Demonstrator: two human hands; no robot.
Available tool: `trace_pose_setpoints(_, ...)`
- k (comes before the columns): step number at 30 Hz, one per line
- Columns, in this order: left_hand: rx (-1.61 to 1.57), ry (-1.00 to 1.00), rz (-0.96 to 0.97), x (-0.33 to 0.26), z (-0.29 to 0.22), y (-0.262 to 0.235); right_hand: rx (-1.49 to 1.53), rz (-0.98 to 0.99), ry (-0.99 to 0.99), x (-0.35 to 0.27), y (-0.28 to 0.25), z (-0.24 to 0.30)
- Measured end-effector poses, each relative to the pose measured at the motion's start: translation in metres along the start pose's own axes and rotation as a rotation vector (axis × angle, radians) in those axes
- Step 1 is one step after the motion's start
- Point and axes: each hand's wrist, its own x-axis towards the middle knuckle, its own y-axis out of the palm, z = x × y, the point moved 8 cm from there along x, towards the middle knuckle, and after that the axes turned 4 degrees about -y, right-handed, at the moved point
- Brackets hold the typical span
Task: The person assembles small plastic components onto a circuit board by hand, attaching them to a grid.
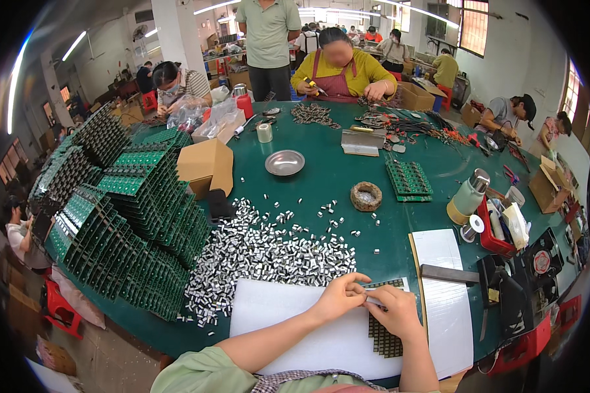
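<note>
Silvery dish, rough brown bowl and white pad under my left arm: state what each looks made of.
Dish: likely metal, polished; bright reflections. Bowl: perhaps stone or clay; rough, mottled, matt rim. Pad: possibly foam, smooth and matt, but unclear.

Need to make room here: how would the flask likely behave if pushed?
The flask might tip if pushed high up, being tall and narrow. Once down, its round body would probably roll. Its smooth, shiny top may be slippery.
</note>
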Motion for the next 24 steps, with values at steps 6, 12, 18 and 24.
trace_pose_setpoints(6, -0.054, 0.002, -0.008, 0.005, 0.002, -0.003, 0.082, -0.033, 0.04, 0.003, -0.001, -0.006)
trace_pose_setpoints(12, -0.121, -0.056, 0.068, 0.006, 0.007, -0.002, 0.235, -0.025, 0.103, 0.001, -0.003, -0.014)
trace_pose_setpoints(18, -0.212, -0.103, 0.092, 0.002, 0.006, -0.001, 0.351, -0.006, 0.184, -0.001, -0.004, -0.019)
trace_pose_setpoints(24, 0.285, 0.154, -0.261, 0.007, -0.01, -0.028, 0.734, -0.239, 0.552, -0.02, -0.002, -0.073)
